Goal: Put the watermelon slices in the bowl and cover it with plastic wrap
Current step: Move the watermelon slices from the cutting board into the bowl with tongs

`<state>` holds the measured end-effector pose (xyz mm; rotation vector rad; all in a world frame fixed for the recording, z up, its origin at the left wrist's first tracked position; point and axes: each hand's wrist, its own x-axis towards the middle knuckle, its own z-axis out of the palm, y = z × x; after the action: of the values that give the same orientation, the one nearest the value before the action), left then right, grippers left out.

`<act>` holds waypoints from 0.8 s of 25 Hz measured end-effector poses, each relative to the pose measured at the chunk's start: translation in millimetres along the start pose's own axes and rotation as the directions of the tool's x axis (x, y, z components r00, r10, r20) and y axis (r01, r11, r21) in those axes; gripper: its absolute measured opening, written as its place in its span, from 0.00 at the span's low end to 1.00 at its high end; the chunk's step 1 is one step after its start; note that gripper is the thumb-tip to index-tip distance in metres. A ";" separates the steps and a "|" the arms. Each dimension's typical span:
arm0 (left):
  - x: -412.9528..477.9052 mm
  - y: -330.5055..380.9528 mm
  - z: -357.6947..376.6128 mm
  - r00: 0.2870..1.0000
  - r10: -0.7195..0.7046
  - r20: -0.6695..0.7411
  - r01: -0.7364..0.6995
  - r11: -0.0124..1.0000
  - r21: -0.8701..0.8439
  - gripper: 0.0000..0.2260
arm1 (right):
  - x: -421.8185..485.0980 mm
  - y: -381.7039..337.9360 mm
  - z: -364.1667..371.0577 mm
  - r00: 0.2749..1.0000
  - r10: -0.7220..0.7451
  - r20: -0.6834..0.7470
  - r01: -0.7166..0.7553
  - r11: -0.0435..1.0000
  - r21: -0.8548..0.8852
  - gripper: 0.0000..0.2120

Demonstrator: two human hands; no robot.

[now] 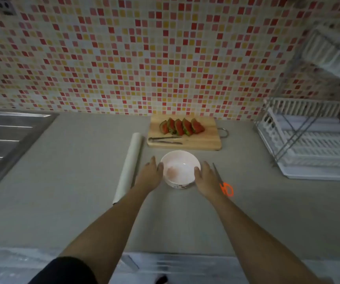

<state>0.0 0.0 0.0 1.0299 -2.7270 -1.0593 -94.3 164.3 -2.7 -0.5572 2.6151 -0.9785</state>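
Note:
An empty white bowl (180,168) stands on the grey counter in front of me. My left hand (149,175) lies against its left side and my right hand (205,179) against its right side, fingers fairly straight. Several watermelon slices (182,126) stand in a row on a wooden cutting board (204,140) behind the bowl, near the wall. Metal tongs (165,140) lie on the board in front of the slices. A roll of plastic wrap (129,165) lies left of the bowl.
Orange-handled scissors (225,186) lie just right of my right hand. A white dish rack (312,140) stands at the right, a steel sink drainboard (5,138) at the left. The tiled wall runs behind the board.

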 end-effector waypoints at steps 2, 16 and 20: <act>18.3 -2.6 2.8 1.000 -0.029 -0.010 0.028 0.998 -0.048 0.23 | 14.2 6.1 5.8 0.999 0.053 -0.006 -0.052 0.997 0.062 0.25; 38.3 -22.8 38.1 0.989 0.128 -0.080 -0.148 0.921 -0.359 0.15 | 33.1 24.5 28.0 0.988 0.154 0.012 -0.149 0.932 0.332 0.18; 37.2 -23.3 39.4 0.988 0.126 -0.093 -0.153 0.907 -0.392 0.15 | 31.2 23.9 28.2 0.982 0.180 0.052 -0.185 0.889 0.418 0.17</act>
<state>-26.0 -11.8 -51.6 0.7756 -2.3439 -1.4433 -116.5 151.0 -43.5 -0.2028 2.2858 -1.4135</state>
